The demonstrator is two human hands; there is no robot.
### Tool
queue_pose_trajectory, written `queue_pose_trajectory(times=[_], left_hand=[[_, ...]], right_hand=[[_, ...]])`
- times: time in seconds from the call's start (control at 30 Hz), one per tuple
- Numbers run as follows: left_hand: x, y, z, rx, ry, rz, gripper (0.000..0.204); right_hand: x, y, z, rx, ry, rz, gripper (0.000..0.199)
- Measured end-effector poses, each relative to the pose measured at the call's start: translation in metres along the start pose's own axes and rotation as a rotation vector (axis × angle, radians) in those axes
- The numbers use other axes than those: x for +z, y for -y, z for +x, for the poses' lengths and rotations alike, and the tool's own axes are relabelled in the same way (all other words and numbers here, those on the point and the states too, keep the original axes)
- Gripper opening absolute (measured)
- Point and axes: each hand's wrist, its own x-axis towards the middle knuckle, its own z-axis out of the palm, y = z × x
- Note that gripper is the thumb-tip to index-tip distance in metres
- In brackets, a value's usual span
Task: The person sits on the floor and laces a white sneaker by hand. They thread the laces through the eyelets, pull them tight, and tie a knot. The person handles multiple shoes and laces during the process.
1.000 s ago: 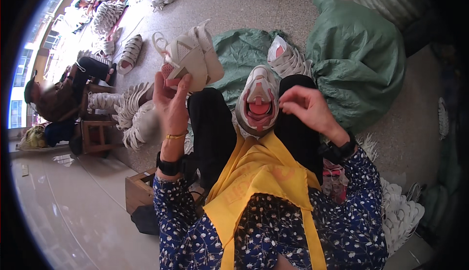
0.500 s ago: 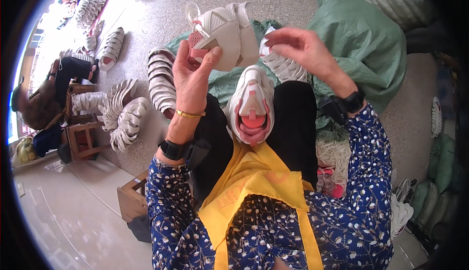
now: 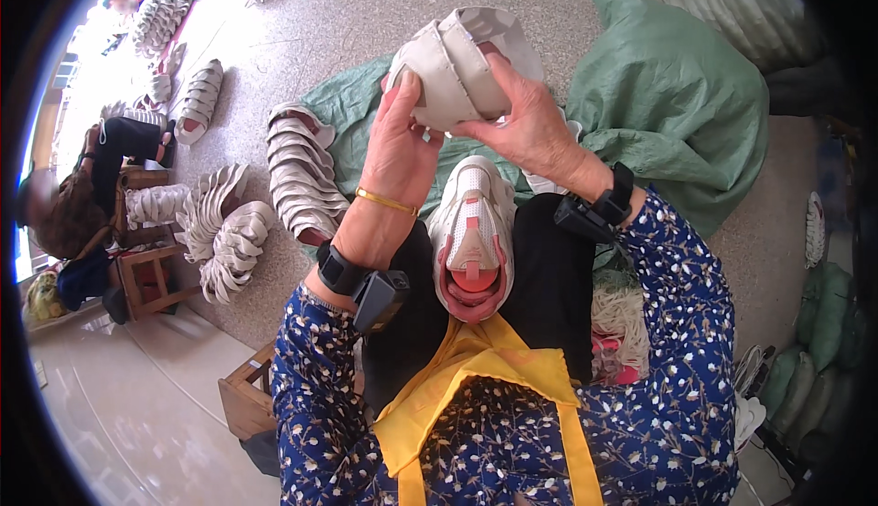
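Both my hands are raised in front of me around a pale grey shoe upper. My left hand grips its left side with the thumb on top. My right hand holds its right side from below and behind. Between my knees stands a white shoe upper on a pink-red last, toe pointing away from me. I wear a yellow apron over a blue flowered top, and a black band on each wrist.
A green sack cloth lies spread on the speckled floor ahead. Rows of stacked pale shoe uppers lie to the left. A seated person is at the far left beside a wooden stool. Bundles of cord sit by my right thigh.
My right hand has come over and taken hold of the grey shoe upper alongside my left. The upper has moved right and now sits between both hands.
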Motion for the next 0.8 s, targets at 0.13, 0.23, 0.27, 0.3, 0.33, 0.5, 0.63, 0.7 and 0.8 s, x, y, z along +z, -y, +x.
queue_pose_trajectory(times=[0.13,0.23,0.27,0.3,0.33,0.5,0.63,0.7,0.8], left_hand=[[-0.021,0.0,0.023,-0.111,-0.001,0.043,0.042],[-0.044,-0.002,0.043,-0.204,0.088,0.152,0.038],[-0.049,-0.008,0.045,-0.231,0.184,0.199,0.029],[-0.058,-0.01,0.044,-0.209,0.097,0.249,0.026],[-0.069,-0.01,0.041,-0.197,0.017,0.298,0.024],[-0.135,-0.02,0.039,-0.135,-0.097,0.44,0.018],[-0.172,-0.016,0.025,-0.146,-0.181,0.486,0.019],[-0.181,-0.01,0.024,-0.173,-0.191,0.485,0.017],[-0.192,0.0,0.022,-0.212,-0.178,0.457,0.015]], right_hand=[[0.004,-0.018,0.012,-0.01,0.052,-0.092,0.064],[0.0,-0.046,0.031,0.018,0.144,-0.099,0.06],[0.0,-0.064,0.036,-0.005,0.164,-0.123,0.059],[0.002,-0.081,0.043,-0.035,0.19,-0.143,0.059],[0.003,-0.094,0.044,-0.044,0.239,-0.236,0.057],[0.018,-0.173,0.055,-0.049,0.531,-0.655,0.044],[0.036,-0.236,0.053,-0.259,0.625,-0.861,0.028],[0.044,-0.256,0.051,-0.339,0.689,-0.941,0.022],[0.054,-0.274,0.039,-0.359,0.762,-1.037,0.011]])
